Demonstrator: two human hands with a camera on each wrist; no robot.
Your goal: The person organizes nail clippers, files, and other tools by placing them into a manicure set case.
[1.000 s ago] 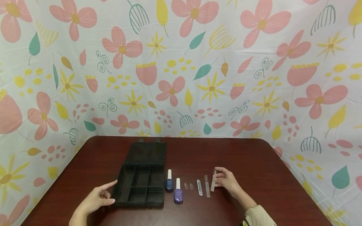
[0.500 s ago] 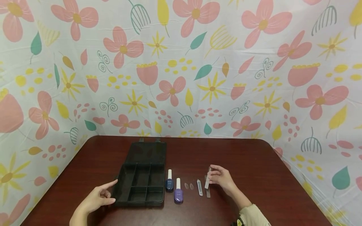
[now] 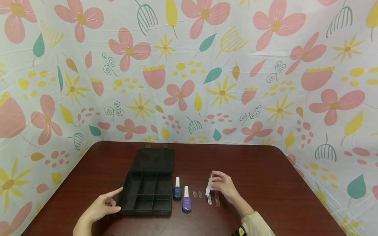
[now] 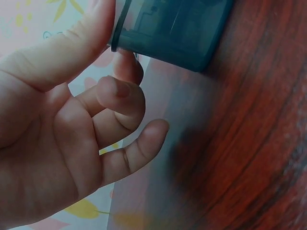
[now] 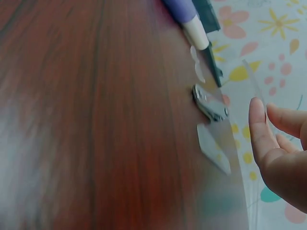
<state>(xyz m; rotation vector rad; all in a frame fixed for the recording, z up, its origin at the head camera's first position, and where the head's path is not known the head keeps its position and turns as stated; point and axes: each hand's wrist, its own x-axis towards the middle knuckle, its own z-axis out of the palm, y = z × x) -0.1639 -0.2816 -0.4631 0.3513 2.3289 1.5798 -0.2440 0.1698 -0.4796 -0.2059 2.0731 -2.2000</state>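
In the head view my right hand [image 3: 223, 186] pinches a clear, frosted nail file [image 3: 208, 188] between thumb and fingers, over the nail clippers [image 3: 209, 199]. The right wrist view shows the held file edge-on as a thin strip, raised off the table. A second nail file [image 3: 217, 199] lies beside the clippers. My left hand [image 3: 101, 206] touches the left side of a black divided box [image 3: 170, 209] with index finger and thumb, its other fingers loosely bent. The box lid [image 3: 153, 159] lies folded back, and the compartments hold nothing visible.
Right of the box stand a dark blue nail polish bottle [image 3: 177, 192] and a purple nail polish bottle [image 3: 186, 204]. Two clear false nail tips [image 3: 195, 194] lie between them and the clippers. A flowered cloth [image 3: 189, 98] hangs behind the brown table [image 3: 251, 164].
My right hand has carried the held nail file leftward, from right of the second file, across it, to above the clippers. My left hand has stayed at the box.
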